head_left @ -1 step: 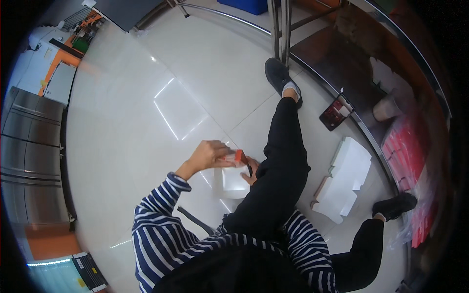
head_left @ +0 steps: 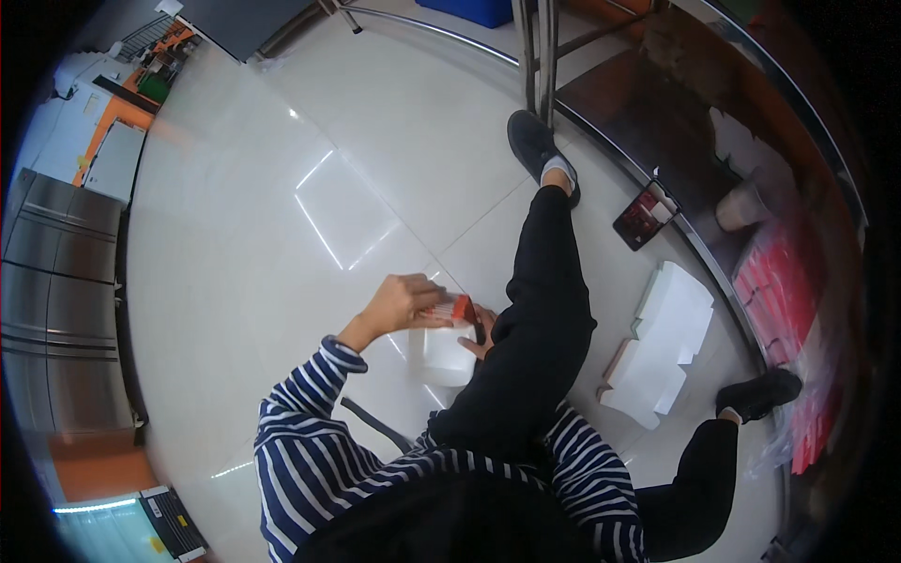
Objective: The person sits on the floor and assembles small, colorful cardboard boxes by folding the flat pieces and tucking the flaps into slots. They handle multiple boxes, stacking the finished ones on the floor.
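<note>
A small paper carton [head_left: 449,357], white inside with a red and orange-striped side, is held beside my bent leg. My left hand [head_left: 402,302] pinches the carton's striped upper edge between thumb and fingers. At the carton's right side, my right hand [head_left: 483,336] grips the wall with its thumb over the near face. Part of that hand is hidden behind my knee. Flat, unfolded white carton blanks [head_left: 660,347] lie on the floor to the right of my leg.
A phone [head_left: 646,216] leans against the low dark shelf [head_left: 648,103] on the right. That shelf carries a cup [head_left: 741,208] and plastic-wrapped red packs [head_left: 779,291]. Metal table legs [head_left: 540,66] stand ahead. Steel cabinets [head_left: 70,281] line the far left.
The carton has dropped and tilted slightly, showing its white inside a little lower. My left hand has shifted down a little with its striped edge.
</note>
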`<action>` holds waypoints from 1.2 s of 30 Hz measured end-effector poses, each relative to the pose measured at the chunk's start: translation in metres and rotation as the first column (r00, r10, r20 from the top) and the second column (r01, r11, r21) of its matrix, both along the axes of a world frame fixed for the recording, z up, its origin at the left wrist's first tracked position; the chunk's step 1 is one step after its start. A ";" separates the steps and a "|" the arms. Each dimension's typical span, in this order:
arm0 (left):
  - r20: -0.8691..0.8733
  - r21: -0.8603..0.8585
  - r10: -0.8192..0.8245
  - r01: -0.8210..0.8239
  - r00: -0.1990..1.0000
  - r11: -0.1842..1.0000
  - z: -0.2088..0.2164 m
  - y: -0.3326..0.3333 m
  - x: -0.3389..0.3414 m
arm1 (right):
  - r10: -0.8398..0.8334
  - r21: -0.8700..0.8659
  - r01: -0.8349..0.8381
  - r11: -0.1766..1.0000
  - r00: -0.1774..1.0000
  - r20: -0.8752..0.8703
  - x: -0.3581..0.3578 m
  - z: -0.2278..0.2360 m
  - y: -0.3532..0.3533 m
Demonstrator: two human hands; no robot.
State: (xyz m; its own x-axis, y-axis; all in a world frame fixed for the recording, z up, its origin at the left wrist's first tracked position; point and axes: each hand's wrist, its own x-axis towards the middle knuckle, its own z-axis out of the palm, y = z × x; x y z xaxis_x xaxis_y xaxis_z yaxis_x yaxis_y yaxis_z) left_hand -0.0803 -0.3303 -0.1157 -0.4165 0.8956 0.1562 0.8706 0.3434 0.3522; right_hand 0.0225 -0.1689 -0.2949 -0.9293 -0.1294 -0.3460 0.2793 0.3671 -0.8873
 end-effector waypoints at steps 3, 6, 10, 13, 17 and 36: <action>-0.040 0.019 -0.123 0.124 0.992 0.992 -0.003 -0.001 0.018 | 0.017 0.016 -0.017 1.000 0.999 -0.036 0.017 -0.002 -0.002; -0.088 -0.005 -0.107 0.107 0.990 0.994 -0.006 -0.005 0.026 | 0.010 0.022 -0.009 1.000 0.999 -0.042 0.016 -0.002 0.003; -0.067 -0.058 -0.117 0.114 0.991 0.992 -0.006 -0.011 0.031 | 0.006 0.026 -0.005 1.000 0.999 -0.045 0.010 0.002 0.008; -0.070 -0.027 -0.126 0.124 0.990 0.992 -0.008 -0.013 0.031 | 0.010 0.027 -0.009 1.000 0.999 -0.054 0.005 0.004 0.010; -0.129 0.054 -0.134 0.142 0.983 0.988 -0.007 -0.010 0.032 | 0.011 0.030 -0.009 1.000 0.998 -0.057 0.000 0.006 0.011; -0.128 0.071 -0.128 0.138 0.983 0.988 -0.003 -0.010 0.038 | -0.018 0.070 0.022 0.997 0.997 -0.069 0.015 0.012 0.017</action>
